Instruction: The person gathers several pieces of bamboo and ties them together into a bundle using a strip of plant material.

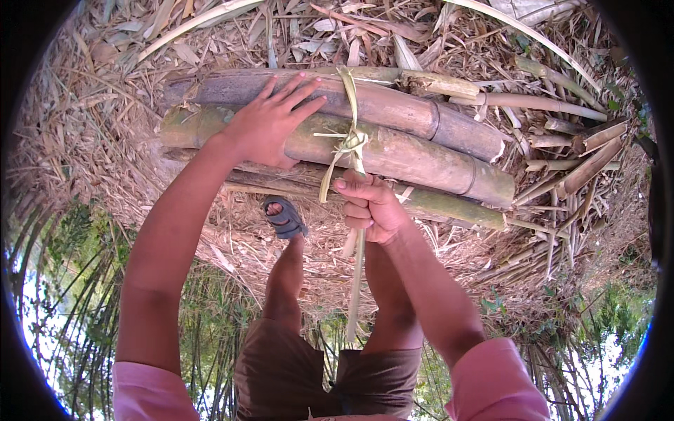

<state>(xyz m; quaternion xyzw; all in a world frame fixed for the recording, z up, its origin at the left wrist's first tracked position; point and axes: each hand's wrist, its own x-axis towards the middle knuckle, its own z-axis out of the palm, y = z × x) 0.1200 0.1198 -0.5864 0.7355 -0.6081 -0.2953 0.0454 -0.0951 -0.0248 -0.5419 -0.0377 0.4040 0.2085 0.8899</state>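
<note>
A bundle of thick bamboo poles lies crosswise in front of me on the leaf litter. Around its middle runs a pale green split bamboo strip, knotted on top of the poles. My left hand rests on the bundle left of the knot, fingers spread over the upper poles. Just below the knot, my right hand is closed in a fist around the strip. The strip's loose end hangs down past that fist between my legs. The fist hides part of the lower poles.
Dry leaves cover the ground. Broken bamboo pieces are heaped at the right, close to the pole ends. Long curved strips arch across the far side. My sandalled foot stands close to the bundle's near side.
</note>
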